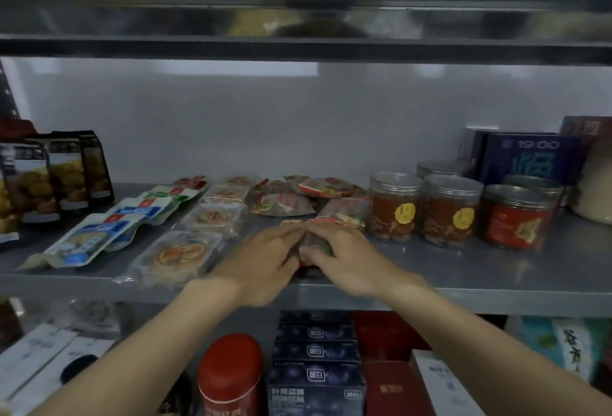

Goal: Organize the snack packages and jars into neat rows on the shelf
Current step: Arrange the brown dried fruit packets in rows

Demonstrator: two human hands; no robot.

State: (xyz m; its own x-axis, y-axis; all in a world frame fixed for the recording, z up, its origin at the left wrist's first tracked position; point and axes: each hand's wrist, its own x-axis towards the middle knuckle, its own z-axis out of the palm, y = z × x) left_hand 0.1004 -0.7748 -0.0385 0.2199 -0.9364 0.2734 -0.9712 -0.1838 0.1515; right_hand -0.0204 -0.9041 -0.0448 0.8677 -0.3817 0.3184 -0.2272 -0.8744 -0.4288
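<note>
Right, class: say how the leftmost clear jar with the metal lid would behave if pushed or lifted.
The jar looks rigid, so it should keep its shape when gripped. It looks nearly full, so probably weighty for its size. Upright on the smooth metal shelf, it would likely slide, not tip.

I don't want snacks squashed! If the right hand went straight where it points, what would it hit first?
The right hand, gripping a snack packet, would probably meet the packet pile behind; depth unclear.

Head view looks forward and slightly down, close to the shelf (463,283).
</note>
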